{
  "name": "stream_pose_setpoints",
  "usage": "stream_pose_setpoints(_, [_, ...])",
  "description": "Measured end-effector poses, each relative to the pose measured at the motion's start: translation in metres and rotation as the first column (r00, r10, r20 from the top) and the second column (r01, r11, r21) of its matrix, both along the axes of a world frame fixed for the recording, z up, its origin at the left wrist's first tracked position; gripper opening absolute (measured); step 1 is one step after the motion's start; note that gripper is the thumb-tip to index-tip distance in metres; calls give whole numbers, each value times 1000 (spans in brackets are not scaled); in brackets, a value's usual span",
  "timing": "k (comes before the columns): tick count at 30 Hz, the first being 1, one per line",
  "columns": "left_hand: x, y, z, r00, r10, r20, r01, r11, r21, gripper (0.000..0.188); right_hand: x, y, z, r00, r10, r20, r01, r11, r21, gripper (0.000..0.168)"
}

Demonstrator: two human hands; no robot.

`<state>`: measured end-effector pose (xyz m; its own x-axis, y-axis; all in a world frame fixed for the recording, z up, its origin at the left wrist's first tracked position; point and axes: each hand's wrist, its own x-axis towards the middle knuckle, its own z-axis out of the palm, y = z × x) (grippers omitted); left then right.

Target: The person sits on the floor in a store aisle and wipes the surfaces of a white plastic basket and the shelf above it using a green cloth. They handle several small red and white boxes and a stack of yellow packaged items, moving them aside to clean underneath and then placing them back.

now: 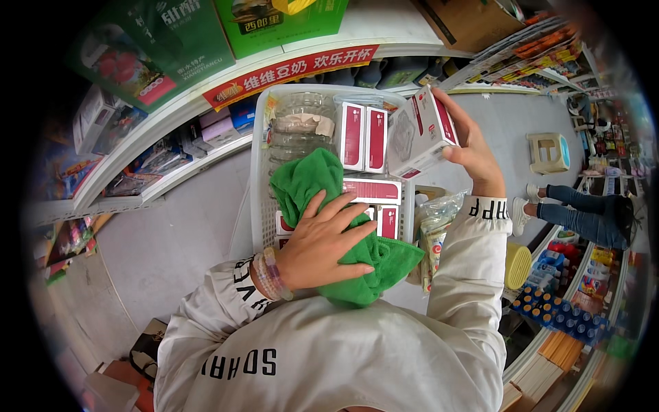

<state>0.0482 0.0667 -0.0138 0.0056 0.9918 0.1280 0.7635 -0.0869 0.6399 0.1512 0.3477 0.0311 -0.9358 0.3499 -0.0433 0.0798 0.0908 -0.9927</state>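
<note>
My left hand (pixel 324 242) lies spread, palm down, on a crumpled green cloth (pixel 309 175) near my chest. The cloth drapes over part of a white plastic basket (pixel 256 154). My right hand (pixel 476 149) grips a white and dark red cardboard box (pixel 417 134) by its right end, tilted at the basket's right rim. Inside the basket stand two similar upright boxes (pixel 363 138), with another box (pixel 376 191) lying nearer me. Clear ribbed containers (pixel 304 121), one with a torn paper label, fill the left side. More boxes are partly hidden under the cloth and my hand.
Ahead is a white shelf (pixel 401 44) with green cartons (pixel 283 26) on top. A clear bag of packets (pixel 435 232) is beside the basket's right side. Further right are a plastic stool (pixel 548 153), a person (pixel 582 206) and a shelf with blue bottles (pixel 548 268).
</note>
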Motion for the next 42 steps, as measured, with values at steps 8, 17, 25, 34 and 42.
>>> stream_pose_setpoints(8, [0,0,-1,1000,6,22,-7,1000,26,56,-5,-6,-13,971,90,222,-183,876,447,96])
stream_pose_setpoints(17, [0,1,-1,1000,3,6,-3,1000,19,58,11,-21,-61,972,-39,234,-125,756,643,81])
stream_pose_setpoints(25, [0,3,-4,998,34,56,-37,998,42,58,17,-97,-11,989,132,69,-147,789,597,36])
stream_pose_setpoints(34, [3,5,-10,998,55,21,-57,991,121,43,2,-163,1,982,174,73,-186,825,534,27])
stream_pose_setpoints(42, [4,3,-10,997,43,58,-49,993,104,43,-2,-145,-8,947,295,128,-318,919,236,22])
